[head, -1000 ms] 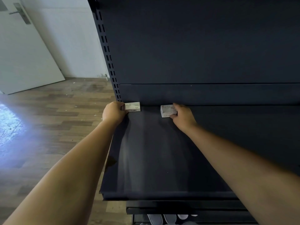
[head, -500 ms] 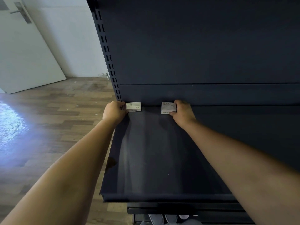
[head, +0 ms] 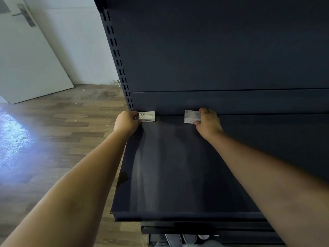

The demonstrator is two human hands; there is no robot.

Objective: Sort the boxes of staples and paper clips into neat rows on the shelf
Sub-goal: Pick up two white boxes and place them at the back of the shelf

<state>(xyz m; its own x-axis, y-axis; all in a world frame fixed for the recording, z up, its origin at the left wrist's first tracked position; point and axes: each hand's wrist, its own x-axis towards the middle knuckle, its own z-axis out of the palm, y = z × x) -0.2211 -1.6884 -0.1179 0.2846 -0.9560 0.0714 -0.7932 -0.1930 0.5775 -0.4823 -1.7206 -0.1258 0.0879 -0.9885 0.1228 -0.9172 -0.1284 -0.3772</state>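
Staples box (head: 146,116) at rear left corner of dark shelf (head: 178,175), against back panel (head: 213,50), long axis left to right, printed face up; position unchanged from half a second ago. Paper clip box (head: 192,116) well apart to the right, now slid further right along the rear edge, long axis likewise left to right, squarer to the panel than a second ago. Left hand (head: 126,122) gripping left end of staples box, fingers curled. Right hand (head: 208,123) pinching right end of paper clip box, thumb at front. Slotted upright (head: 117,56), wooden floor (head: 53,122) and white door (head: 26,59) to the left.
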